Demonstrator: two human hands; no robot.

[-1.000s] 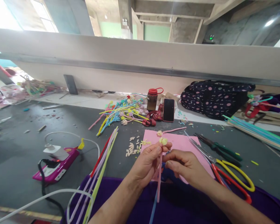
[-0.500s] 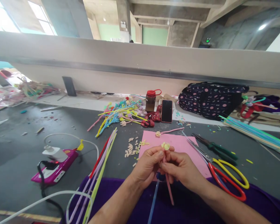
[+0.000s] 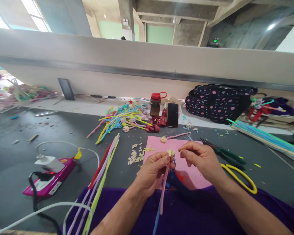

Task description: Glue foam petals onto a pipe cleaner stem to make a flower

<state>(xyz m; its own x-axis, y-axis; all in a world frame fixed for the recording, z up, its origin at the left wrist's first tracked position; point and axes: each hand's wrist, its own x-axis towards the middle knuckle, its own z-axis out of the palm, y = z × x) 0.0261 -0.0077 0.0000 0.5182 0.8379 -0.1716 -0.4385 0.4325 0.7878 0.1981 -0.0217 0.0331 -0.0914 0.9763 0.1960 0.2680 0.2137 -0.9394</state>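
My left hand (image 3: 153, 171) pinches a pink pipe cleaner flower stem (image 3: 164, 189) just below its small yellow flower head (image 3: 171, 152). The stem hangs down toward the purple cloth on my lap. My right hand (image 3: 198, 160) is off the stem, a little right of the flower head, with thumb and forefinger bent and slightly apart; nothing shows between them. Under both hands lies a pink sheet (image 3: 191, 174). At its far side rests another pink stem (image 3: 178, 134) with a pale flower head. Small cut pale pieces (image 3: 133, 156) are scattered left of the sheet.
Scissors with a yellow handle (image 3: 242, 179) and green-handled pliers (image 3: 229, 156) lie right. Behind are a pile of coloured stems (image 3: 122, 117), a bottle (image 3: 155, 106), a phone (image 3: 172, 115) and a patterned bag (image 3: 218, 102). A purple power strip (image 3: 54, 182) sits left.
My right hand has let go of the pink stem and moved right, now covering part of the scissors. The stem has swung lower-left in my left hand. The view has shifted slightly.
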